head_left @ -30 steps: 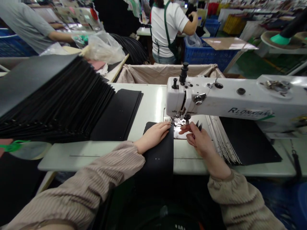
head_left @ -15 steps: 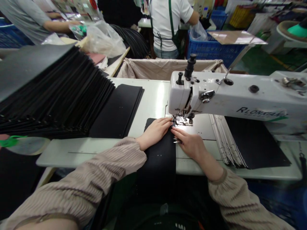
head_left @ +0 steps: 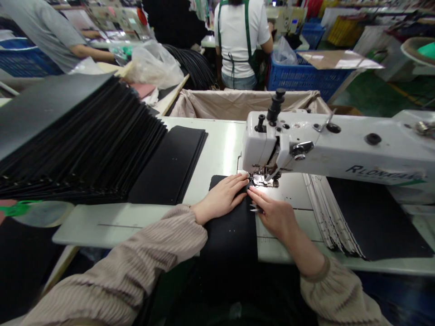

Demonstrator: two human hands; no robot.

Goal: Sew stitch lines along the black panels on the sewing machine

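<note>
A black leather-like panel (head_left: 232, 246) lies under the presser foot (head_left: 261, 178) of a white sewing machine (head_left: 316, 145) and hangs over the table's front edge. My left hand (head_left: 222, 195) rests flat on the panel, fingers stretched toward the needle and thumb apart. Beside the panel's right edge, my right hand (head_left: 277, 217) has its index finger extended to the edge near the foot. Its other fingers curl around small thread snips (head_left: 255, 208), whose pointed blades stick out to the left. The handle is hidden in the palm.
Tall stacked black panels (head_left: 78, 140) stand at the left, beside a lower pile (head_left: 163, 163). More panels with pale edges (head_left: 377, 217) lie under the machine arm at right. Behind the table are a cloth-lined bin (head_left: 217, 104), a blue crate (head_left: 302, 77) and two people.
The camera view has shifted slightly, so the scene sits lower. My left thumb has spread away from the fingers. Both hands remain by the presser foot, the snips still in my right.
</note>
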